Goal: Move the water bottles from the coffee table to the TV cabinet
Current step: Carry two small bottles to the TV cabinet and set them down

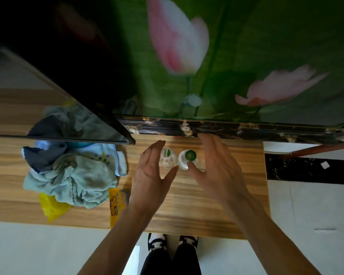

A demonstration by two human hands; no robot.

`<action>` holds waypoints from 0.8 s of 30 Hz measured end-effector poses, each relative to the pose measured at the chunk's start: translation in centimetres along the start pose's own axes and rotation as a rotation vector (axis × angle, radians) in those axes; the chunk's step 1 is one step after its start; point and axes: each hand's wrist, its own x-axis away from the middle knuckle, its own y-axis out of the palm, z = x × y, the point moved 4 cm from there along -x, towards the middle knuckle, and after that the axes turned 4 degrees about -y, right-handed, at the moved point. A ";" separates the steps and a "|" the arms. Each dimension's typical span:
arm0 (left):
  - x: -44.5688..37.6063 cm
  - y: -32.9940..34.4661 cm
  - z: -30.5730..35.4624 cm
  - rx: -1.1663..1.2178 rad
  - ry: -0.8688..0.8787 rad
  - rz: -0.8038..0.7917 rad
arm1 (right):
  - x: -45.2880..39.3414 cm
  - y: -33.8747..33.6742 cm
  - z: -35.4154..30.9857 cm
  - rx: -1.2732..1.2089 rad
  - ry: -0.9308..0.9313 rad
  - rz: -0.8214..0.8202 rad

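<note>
My two bottles (pixel 178 159) stand on the bench (pixel 216 195) at twelve o'clock. Both hands' fingers (pixel 157 149) are spread, holding nothing. I think next I fetch more.

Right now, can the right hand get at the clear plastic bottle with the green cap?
Probably yes. The right hand is open beside the clear plastic bottle with the green cap, its thumb at the bottle's side, and nothing lies between them.
</note>
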 end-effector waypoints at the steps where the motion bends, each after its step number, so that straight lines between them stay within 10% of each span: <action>1: 0.4 -0.9 0.9 0.007 0.019 -0.001 | 0.4 -1.3 -0.4 0.002 -0.015 0.010; 24: 24.7 -34.9 18.2 -0.170 0.019 0.554 | 16.1 -29.8 -28.4 0.118 -0.646 0.145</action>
